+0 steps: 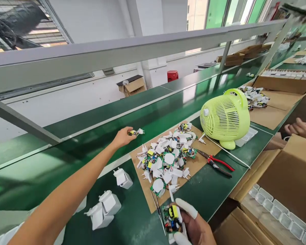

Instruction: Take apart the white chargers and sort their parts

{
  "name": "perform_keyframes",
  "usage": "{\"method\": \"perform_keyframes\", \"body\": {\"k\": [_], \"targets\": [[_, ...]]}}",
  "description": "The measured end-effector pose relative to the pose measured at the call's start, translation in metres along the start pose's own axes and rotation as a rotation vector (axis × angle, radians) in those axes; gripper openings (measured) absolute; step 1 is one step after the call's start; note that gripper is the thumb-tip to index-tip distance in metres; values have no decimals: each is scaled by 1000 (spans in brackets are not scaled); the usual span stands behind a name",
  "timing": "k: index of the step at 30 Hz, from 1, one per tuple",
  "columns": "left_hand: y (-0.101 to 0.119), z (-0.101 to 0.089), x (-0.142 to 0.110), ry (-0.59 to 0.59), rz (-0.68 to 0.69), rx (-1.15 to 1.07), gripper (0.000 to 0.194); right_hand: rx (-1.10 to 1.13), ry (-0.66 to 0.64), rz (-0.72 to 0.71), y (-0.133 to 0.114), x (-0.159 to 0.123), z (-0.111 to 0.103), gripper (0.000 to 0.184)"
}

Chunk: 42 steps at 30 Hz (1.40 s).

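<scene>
My left hand (122,136) reaches out over the green belt, its fingers closed on a small circuit board with a white plug (140,131). Close to me, my right hand (196,221) wears white finger cots and grips a green circuit board (172,217) with a yellow transformer and other components facing up. Between the hands lies a heap of circuit boards and white plug parts (168,159) on a cardboard sheet (151,203). Tweezers (158,212) rest beside the right hand. Red-handled pliers (215,163) lie right of the heap.
White charger housings (123,178) stand at left on the green table. A lime-green fan (225,117) with a white cable is at right. An open cardboard box (277,204) holding clear trays is at lower right. Another person's hand (301,129) shows at the right edge. A metal rail (132,51) crosses above.
</scene>
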<state>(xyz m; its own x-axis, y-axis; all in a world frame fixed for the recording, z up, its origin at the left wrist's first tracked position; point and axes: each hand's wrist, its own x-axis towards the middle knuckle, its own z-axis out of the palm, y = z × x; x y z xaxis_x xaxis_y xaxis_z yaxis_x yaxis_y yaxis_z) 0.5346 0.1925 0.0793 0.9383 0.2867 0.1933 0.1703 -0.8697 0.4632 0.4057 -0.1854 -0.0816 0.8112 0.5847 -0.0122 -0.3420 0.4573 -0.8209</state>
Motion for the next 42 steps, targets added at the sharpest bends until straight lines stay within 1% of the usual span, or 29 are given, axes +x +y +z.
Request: {"method": "perform_keyframes", "body": {"k": [2, 4, 5, 6, 8, 10, 12, 13, 14, 15, 17, 18, 19, 21, 22, 23, 24, 25, 26, 27, 28, 30, 31, 32, 34, 36, 38, 42], "targets": [[25, -1, 1, 19, -2, -40, 60, 8, -18, 23, -6, 0, -2, 64], [59, 2, -4, 19, 47, -91, 64, -44, -74, 35, -15, 1, -5, 60], [79, 5, -8, 4, 148, -117, 62, -80, -100, 37, -20, 1, -7, 59], [98, 9, -14, -38, 273, -102, 58, -116, -113, 37, -24, 1, -8, 58], [131, 23, -24, -143, 510, 10, 57, -172, -91, 19, -30, 1, -11, 59], [151, 40, -31, -259, 663, 219, 53, -207, -54, -4, -32, -2, -14, 60], [159, 51, -36, -308, 719, 387, 46, -235, -43, -24, -33, -6, -19, 56], [159, 52, -40, -302, 727, 421, 43, -252, -46, -33, -34, -8, -22, 53], [158, 48, -47, -276, 721, 415, 42, -270, -48, -40, -35, -10, -24, 52], [157, 39, -57, -238, 708, 371, 41, -288, -51, -46, -36, -13, -27, 51], [154, 12, -91, -154, 646, 208, 44, -317, -52, -52, -40, -17, -30, 51], [152, -4, -114, -136, 605, 107, 44, -325, -53, -53, -43, -20, -30, 52], [149, -19, -142, -147, 555, 12, 46, -327, -57, -53, -46, -23, -29, 52], [139, -42, -203, -257, 396, -93, 53, -323, -89, -43, -53, -29, -24, 54], [131, -48, -234, -344, 318, -101, 59, -327, -119, -37, -56, -31, -21, 56], [122, -50, -263, -395, 243, -91, 66, -342, -149, -39, -59, -34, -16, 58], [112, -47, -291, -406, 174, -81, 74, -374, -173, -52, -61, -36, -11, 60], [102, -42, -314, -407, 95, -64, 83, -418, -190, -75, -62, -37, -5, 62], [93, -33, -334, -395, 21, -45, 87, -469, -200, -112, -63, -39, 2, 62], [84, -23, -349, -379, -30, -40, 79, -521, -209, -156, -63, -39, 9, 63], [77, -13, -361, -350, -69, -59, 68, -572, -222, -202, -63, -40, 16, 63], [69, 7, -374, -246, -120, -179, 47, -672, -277, -291, -62, -40, 31, 65], [66, 15, -377, -182, -144, -263, 43, -725, -316, -330, -62, -39, 38, 66], [64, 22, -378, -122, -169, -346, 45, -778, -358, -363, -62, -39, 45, 68], [61, 32, -378, -36, -209, -463, 57, -869, -431, -414, -63, -38, 56, 71], [58, 38, -378, -16, -209, -517, 68, -929, -481, -442, -62, -38, 64, 73], [55, 43, -378, -29, -179, -539, 74, -964, -503, -458, -60, -38, 70, 74], [49, 51, -380, -63, -116, -547, 79, -1008, -527, -466, -54, -39, 75, 75]]}}
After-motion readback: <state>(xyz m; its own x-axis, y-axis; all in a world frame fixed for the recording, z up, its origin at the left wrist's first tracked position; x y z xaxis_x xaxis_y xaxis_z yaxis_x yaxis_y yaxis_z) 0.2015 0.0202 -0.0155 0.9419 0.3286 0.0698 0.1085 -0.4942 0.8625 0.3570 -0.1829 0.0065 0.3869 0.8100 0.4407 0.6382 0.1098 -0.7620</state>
